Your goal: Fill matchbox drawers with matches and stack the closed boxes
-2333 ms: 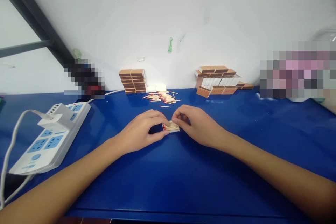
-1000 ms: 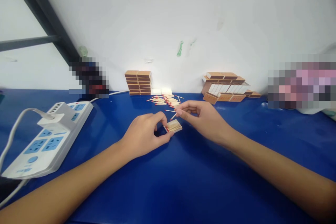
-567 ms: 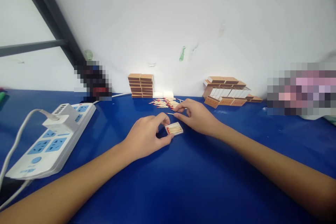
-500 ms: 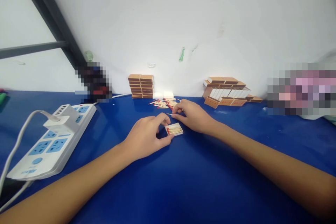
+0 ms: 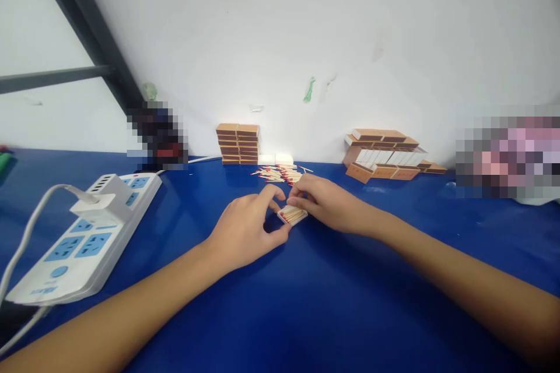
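Note:
A small white matchbox tray (image 5: 300, 221) lies on the blue tabletop with several red-headed matches (image 5: 292, 215) in it. My left hand (image 5: 245, 227) grips the tray from its left side, thumb at the near edge and fingers at the far edge. Over the tray's far right edge is my right hand (image 5: 326, 201), its thumb and forefinger pinched on a match that the fingers largely hide. Just beyond both hands lies a loose pile of matches (image 5: 273, 174), partly covered by my right fingers.
Stacked matchboxes (image 5: 237, 144) stand against the wall (image 5: 280, 41), left of the pile. More matchboxes (image 5: 385, 157) are arranged at the right. A white power strip (image 5: 83, 245) with a plugged-in adapter and cable lies at the left. Blurred items sit at both sides.
My right hand has moved from beside the match pile to the tray, carrying a match. The tray is slightly tilted compared with before; my left hand still holds it.

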### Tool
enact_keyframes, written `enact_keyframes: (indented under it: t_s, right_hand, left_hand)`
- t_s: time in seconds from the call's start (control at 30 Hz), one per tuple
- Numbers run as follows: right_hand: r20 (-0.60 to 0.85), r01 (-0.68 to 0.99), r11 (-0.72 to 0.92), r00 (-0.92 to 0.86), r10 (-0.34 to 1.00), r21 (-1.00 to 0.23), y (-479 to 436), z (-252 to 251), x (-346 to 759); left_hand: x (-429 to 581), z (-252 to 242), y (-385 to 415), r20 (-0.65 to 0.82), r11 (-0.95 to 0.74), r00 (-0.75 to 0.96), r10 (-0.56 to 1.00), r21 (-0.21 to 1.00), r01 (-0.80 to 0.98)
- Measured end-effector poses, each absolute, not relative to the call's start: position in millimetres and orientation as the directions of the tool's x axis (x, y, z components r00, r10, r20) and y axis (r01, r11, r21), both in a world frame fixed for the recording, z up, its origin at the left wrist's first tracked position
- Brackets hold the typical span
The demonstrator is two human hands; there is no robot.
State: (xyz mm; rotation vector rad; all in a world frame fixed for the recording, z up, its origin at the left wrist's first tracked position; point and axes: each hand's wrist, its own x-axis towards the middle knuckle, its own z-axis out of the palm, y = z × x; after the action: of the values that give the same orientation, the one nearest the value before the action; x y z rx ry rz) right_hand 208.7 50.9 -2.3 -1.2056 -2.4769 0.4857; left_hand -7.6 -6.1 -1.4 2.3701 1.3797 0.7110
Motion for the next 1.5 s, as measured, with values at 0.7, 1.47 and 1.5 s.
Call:
enact_keyframes:
  t_s: [0.7,1.47,1.5]
  right_hand:
    - [0.127,0.622,0.594,-0.628,0.768,-0.510,32,12,221]
    - [0.267,0.717,0.582,-0.517,0.813,-0.383,85,-18,244]
    - [0.268,0.717,0.584,-0.519,0.812,-0.381,85,-19,244]
  left_hand:
    - [-9,-2,-8,0.233,-0.527,0.474,0.849,0.433,0.731]
    - [-10,-2,-10,0.231,-0.546,0.496,0.837,0.417,0.727]
    - [-10,-2,-10,0.227,-0.544,0.497,0.838,0.416,0.729]
